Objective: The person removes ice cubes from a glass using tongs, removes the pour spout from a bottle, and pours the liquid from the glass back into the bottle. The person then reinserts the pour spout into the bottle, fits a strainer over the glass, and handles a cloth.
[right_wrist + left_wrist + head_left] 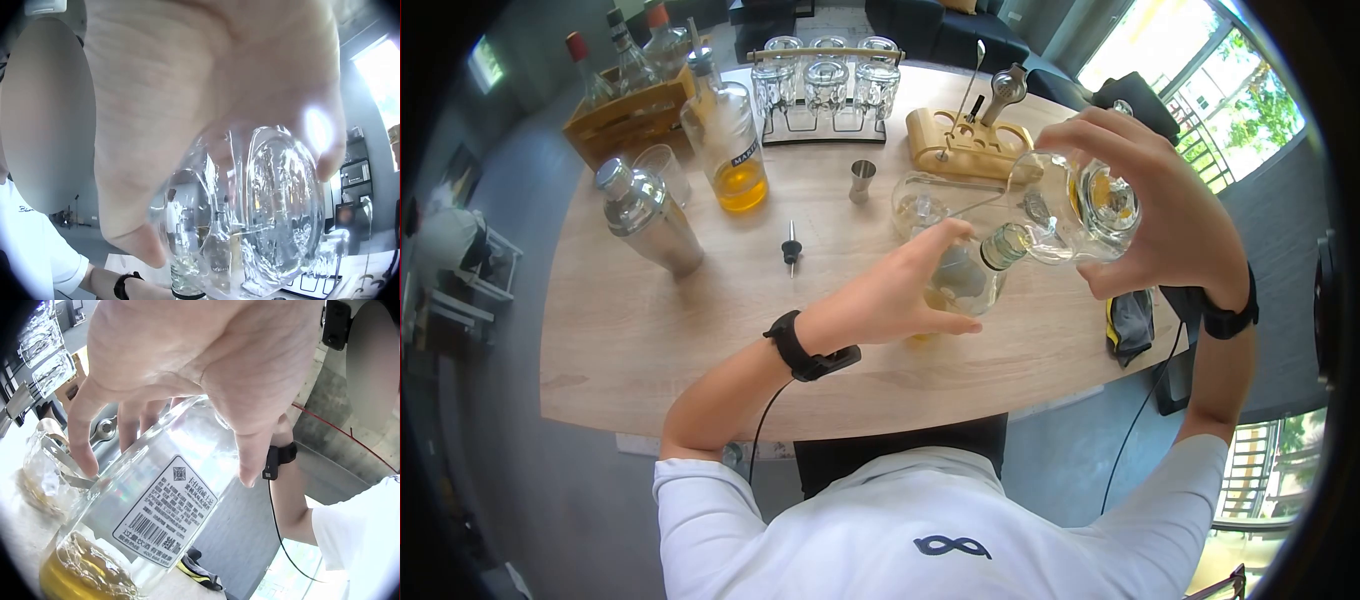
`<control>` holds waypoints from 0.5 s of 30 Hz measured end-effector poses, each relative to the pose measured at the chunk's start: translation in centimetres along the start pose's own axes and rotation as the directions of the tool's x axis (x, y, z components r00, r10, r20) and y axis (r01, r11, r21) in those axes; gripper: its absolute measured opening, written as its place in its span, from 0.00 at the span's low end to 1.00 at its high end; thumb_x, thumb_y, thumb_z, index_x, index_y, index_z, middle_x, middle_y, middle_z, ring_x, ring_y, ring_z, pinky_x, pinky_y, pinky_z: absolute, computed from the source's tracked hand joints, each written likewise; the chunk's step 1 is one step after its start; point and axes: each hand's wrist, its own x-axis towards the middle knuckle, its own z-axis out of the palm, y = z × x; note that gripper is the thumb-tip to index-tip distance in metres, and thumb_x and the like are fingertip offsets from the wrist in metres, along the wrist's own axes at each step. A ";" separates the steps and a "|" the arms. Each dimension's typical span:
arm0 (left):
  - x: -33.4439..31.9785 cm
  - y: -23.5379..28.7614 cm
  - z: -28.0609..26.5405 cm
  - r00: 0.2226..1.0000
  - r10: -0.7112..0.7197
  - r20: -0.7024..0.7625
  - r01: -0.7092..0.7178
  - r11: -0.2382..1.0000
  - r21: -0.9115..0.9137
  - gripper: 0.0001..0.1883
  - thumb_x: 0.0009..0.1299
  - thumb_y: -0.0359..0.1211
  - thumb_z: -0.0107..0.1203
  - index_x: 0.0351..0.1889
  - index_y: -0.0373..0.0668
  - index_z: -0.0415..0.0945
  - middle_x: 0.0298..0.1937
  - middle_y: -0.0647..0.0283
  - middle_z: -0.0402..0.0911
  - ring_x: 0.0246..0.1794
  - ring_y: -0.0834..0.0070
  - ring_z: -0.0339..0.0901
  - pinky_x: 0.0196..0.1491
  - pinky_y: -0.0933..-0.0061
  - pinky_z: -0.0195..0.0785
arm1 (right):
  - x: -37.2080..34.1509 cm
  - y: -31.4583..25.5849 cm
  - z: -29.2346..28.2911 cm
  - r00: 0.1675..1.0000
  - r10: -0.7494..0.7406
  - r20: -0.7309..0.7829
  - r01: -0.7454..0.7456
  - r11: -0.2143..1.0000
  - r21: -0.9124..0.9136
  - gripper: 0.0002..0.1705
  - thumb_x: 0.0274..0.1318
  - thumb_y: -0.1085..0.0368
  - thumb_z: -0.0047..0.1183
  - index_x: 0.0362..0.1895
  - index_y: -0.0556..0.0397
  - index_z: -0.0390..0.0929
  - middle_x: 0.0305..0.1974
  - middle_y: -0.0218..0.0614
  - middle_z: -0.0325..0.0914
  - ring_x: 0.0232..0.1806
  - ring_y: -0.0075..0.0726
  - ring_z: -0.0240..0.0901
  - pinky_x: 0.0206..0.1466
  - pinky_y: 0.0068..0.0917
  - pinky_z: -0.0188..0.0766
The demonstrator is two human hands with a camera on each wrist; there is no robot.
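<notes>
My left hand (890, 285) grips a clear glass bottle (119, 512) from above. Golden liquid lies in its lower part, and a printed label with a barcode faces the left wrist camera. The bottle leans, its neck (1005, 245) pointing up and right to the glass. In my right hand (1175, 210) is a clear rounded glass (281, 212), held tilted with fingers and thumb around it. The bottle's mouth is right at this glass in the head view. Behind the bottle stands a clear glass vessel (907, 200) with ice-like pieces, partly hidden by my left hand.
A metal shaker (655, 220), an amber-filled bottle (740, 160), a pourer (791, 248) and a jigger (861, 182) stand or lie left. Behind are a wooden bottle crate (625, 128), a glass rack (825, 125) and a wooden tool stand (935, 150). A dark-and-yellow cloth item (1132, 328) lies right.
</notes>
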 end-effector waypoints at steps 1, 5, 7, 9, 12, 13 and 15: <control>-0.1 -0.1 0.1 1.000 0.017 -0.013 -0.017 1.000 -0.001 0.51 0.63 0.44 0.81 0.78 0.40 0.59 0.73 0.47 0.73 0.77 0.54 0.69 0.78 0.56 0.63 | -0.4 0.4 0.5 1.000 -0.003 0.004 0.003 1.000 0.004 0.53 0.21 0.61 0.72 0.66 0.51 0.79 0.55 0.39 0.81 0.54 0.47 0.78 0.61 0.39 0.78; 0.0 0.2 -0.2 1.000 0.011 -0.015 -0.012 1.000 -0.022 0.49 0.62 0.43 0.81 0.77 0.40 0.62 0.72 0.49 0.74 0.77 0.56 0.71 0.77 0.58 0.64 | -3.3 2.4 3.8 0.983 0.179 -0.038 -0.168 0.963 0.210 0.57 0.24 0.57 0.75 0.70 0.53 0.77 0.62 0.40 0.83 0.57 0.40 0.82 0.62 0.36 0.76; 0.0 0.4 -0.2 1.000 -0.020 -0.008 0.020 1.000 -0.017 0.49 0.62 0.43 0.81 0.77 0.41 0.63 0.72 0.49 0.75 0.76 0.56 0.71 0.77 0.58 0.64 | -5.2 3.6 7.1 0.923 0.356 -0.147 -0.254 0.850 0.461 0.60 0.29 0.57 0.83 0.74 0.50 0.72 0.59 0.38 0.85 0.59 0.38 0.84 0.62 0.35 0.76; -0.1 0.8 -0.3 0.999 -0.053 -0.009 0.052 0.999 -0.006 0.49 0.62 0.43 0.81 0.76 0.41 0.63 0.71 0.49 0.75 0.76 0.57 0.72 0.76 0.58 0.65 | -7.1 4.2 10.6 0.894 0.429 -0.134 -0.274 0.757 0.593 0.63 0.30 0.56 0.87 0.75 0.51 0.69 0.62 0.38 0.84 0.63 0.36 0.82 0.65 0.37 0.74; -0.1 1.1 -0.6 0.992 -0.129 0.012 0.128 0.991 0.036 0.49 0.62 0.42 0.81 0.77 0.41 0.63 0.71 0.51 0.76 0.75 0.57 0.72 0.76 0.58 0.65 | -8.6 6.1 15.4 0.866 0.498 -0.052 -0.253 0.524 0.813 0.61 0.31 0.58 0.87 0.73 0.52 0.70 0.64 0.39 0.84 0.64 0.37 0.82 0.67 0.38 0.73; -0.1 0.9 -0.4 0.996 -0.093 0.010 0.093 0.996 0.014 0.49 0.62 0.41 0.82 0.77 0.42 0.63 0.70 0.52 0.76 0.75 0.58 0.73 0.76 0.58 0.66 | -8.9 6.8 16.9 0.883 0.469 -0.009 -0.278 0.538 0.796 0.60 0.31 0.59 0.88 0.73 0.52 0.70 0.64 0.39 0.83 0.65 0.37 0.81 0.68 0.38 0.73; 0.0 0.7 -0.3 0.998 -0.063 0.008 0.063 0.998 0.005 0.49 0.62 0.40 0.82 0.77 0.42 0.63 0.70 0.52 0.76 0.75 0.58 0.73 0.76 0.59 0.66 | -9.0 8.1 19.8 0.899 0.437 0.026 -0.289 0.550 0.783 0.59 0.32 0.59 0.88 0.72 0.52 0.71 0.65 0.39 0.82 0.66 0.36 0.80 0.69 0.38 0.72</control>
